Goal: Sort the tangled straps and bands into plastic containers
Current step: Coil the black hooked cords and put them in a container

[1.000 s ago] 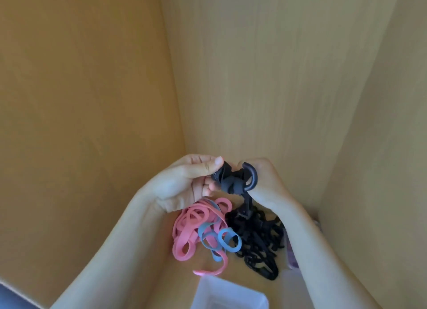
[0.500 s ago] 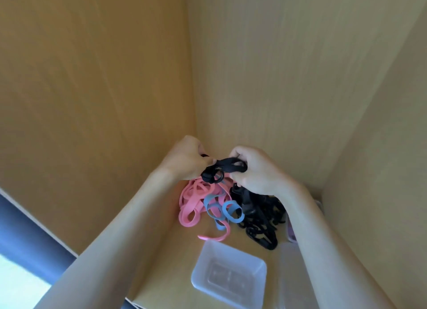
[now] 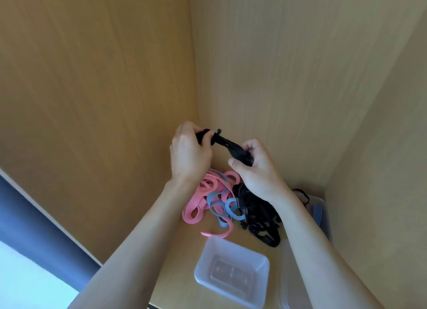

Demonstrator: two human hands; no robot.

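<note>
A black strap [image 3: 227,144] is stretched in the air between my two hands, above the pile. My left hand [image 3: 188,153] grips its upper end and my right hand [image 3: 254,167] grips its lower, thicker end. Below them on the shelf floor lies a tangle: pink bands [image 3: 198,203] on the left, blue bands [image 3: 225,208] in the middle, black straps [image 3: 261,218] on the right. A clear plastic container [image 3: 232,271] stands empty near the front edge.
The shelf is a wooden cubby with a left wall [image 3: 92,100], a back wall [image 3: 288,77] and a right wall [image 3: 381,170]. A second clear container [image 3: 320,210] with dark contents sits in the back right corner. Another clear container [image 3: 293,285] stands at the front right.
My hands have pulled apart and the black strap is now drawn out straight between them. The left hand has risen, and the view has tilted down a little.
</note>
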